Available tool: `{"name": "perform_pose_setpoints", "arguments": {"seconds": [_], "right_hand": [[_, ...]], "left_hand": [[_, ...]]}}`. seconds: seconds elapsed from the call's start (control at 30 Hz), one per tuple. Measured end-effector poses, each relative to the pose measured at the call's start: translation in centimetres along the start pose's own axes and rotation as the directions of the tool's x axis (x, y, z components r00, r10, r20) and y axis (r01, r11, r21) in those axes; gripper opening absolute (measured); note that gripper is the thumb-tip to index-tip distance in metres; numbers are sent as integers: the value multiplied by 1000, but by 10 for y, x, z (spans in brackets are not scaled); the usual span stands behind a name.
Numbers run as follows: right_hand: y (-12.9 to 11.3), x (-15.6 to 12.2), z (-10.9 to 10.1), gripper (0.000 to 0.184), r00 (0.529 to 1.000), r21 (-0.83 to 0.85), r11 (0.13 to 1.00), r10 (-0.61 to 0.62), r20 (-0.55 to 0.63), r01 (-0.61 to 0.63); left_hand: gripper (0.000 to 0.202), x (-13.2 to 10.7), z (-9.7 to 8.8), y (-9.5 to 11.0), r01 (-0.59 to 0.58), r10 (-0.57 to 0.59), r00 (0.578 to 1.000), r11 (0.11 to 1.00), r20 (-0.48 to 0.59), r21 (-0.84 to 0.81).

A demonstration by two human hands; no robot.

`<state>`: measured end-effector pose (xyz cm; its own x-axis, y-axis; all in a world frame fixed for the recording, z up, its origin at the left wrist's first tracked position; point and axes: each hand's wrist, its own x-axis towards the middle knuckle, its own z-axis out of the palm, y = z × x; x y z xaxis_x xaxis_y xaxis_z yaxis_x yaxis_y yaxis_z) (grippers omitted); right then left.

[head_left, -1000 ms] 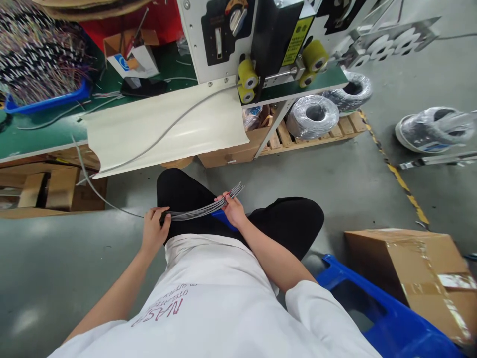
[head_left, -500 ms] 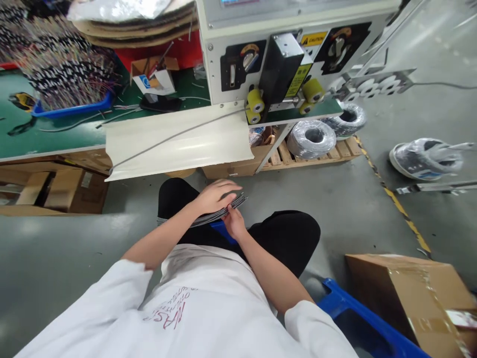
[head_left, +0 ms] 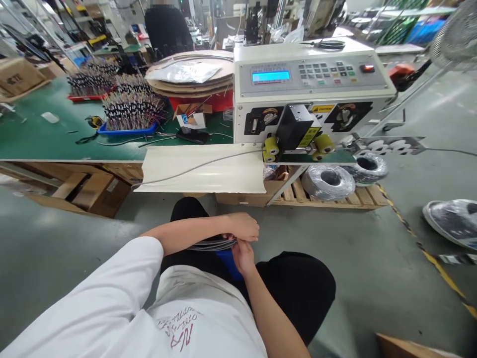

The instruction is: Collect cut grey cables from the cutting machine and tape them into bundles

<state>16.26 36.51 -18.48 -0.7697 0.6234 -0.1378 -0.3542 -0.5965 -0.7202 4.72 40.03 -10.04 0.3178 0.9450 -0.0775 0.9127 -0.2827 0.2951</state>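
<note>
Over my lap, a bundle of cut grey wires (head_left: 208, 244) lies across my black trousers. My left hand (head_left: 244, 226) has crossed over and is closed on the bundle's right end from above. My right hand (head_left: 242, 253) sits just under it, fingers pinched on the same end of the wires. In front stands a white wire-cutting machine (head_left: 309, 94) with yellow rollers (head_left: 271, 146). One grey wire (head_left: 194, 168) runs out of it over a cream chute (head_left: 203, 171).
A green bench (head_left: 48, 136) carries a blue tray of wire pieces (head_left: 128, 112), a small box and stacked cardboard discs. Wire coils (head_left: 328, 181) rest on a pallet under the machine; another coil lies at right. A person sits at the far back. Cardboard boxes sit under the bench.
The view has tilted up, showing the whole machine and bench. My left hand moved from the bundle's left end across to its right end, beside my right hand.
</note>
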Motion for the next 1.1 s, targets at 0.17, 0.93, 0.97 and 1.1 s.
{"name": "perform_pose_setpoints", "arguments": {"seconds": [0.17, 0.93, 0.97, 1.1], "right_hand": [[4, -2, -2, 17, 1000, -50, 999, -13, -2, 13], [28, 8, -2, 27, 971, 89, 996, 32, -237, -11], [29, 8, 0, 28, 966, 93, 996, 34, -255, -10], [29, 7, 5, 28, 955, 143, 990, 47, -293, -5]], "left_hand": [[41, 8, -4, 2, -108, 99, 986, 993, 137, 55], [27, -188, -99, -44, 481, -315, 776, 855, -546, 191], [24, -191, -90, -38, 430, -265, 804, 877, -533, 213], [35, -196, -35, -5, 420, -296, 843, 884, -450, 206]]}}
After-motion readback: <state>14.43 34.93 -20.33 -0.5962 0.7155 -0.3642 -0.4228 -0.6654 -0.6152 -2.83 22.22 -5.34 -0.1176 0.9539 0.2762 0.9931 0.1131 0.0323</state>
